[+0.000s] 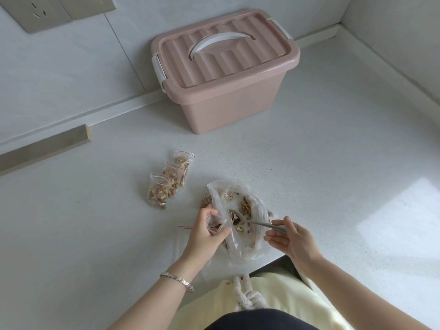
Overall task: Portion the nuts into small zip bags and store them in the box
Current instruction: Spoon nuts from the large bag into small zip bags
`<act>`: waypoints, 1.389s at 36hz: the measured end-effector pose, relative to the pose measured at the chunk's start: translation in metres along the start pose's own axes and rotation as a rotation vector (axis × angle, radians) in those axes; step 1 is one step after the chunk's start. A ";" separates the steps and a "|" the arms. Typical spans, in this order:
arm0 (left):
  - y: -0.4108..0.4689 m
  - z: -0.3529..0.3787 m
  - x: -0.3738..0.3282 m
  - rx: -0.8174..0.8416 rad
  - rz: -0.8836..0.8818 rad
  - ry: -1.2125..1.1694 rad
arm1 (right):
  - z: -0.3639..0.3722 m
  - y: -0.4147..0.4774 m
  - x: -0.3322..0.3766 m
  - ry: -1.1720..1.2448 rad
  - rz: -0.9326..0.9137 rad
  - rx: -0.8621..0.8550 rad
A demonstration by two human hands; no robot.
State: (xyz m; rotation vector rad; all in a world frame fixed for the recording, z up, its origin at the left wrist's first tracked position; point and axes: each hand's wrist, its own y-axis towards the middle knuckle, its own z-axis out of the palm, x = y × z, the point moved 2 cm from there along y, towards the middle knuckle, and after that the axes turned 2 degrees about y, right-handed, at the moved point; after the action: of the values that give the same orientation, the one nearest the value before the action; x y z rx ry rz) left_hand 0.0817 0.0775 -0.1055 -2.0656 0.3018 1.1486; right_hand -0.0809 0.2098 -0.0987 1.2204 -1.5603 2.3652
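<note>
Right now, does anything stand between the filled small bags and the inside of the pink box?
Yes: the lid sits on the box, covering its opening. Nothing visible lies on the counter between the filled bags and it.

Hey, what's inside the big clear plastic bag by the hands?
Inside the big clear bag lie walnut pieces, with the bowl of a metal spoon dipped among them; the right hand holds its handle. Crumpled plastic folds hide how many nuts remain near the bottom.

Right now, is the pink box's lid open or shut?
Shut. The lid sits flat on the pink box, white handle folded down, and a side latch looks clipped down.
</note>
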 end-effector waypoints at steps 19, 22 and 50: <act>-0.003 0.008 0.004 -0.140 -0.014 -0.057 | -0.010 -0.040 0.044 -0.103 -0.242 0.011; -0.002 0.010 0.005 -0.123 0.012 -0.030 | 0.001 -0.048 0.047 -0.142 -0.296 0.025; -0.002 0.012 0.011 -0.093 0.099 0.060 | -0.011 -0.037 0.036 -0.819 -0.833 -0.047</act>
State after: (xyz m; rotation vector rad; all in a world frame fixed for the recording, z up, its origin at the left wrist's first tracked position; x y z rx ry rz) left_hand 0.0812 0.0891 -0.1173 -2.1903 0.3907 1.1807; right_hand -0.0951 0.2234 -0.0500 2.3833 -0.8503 1.3412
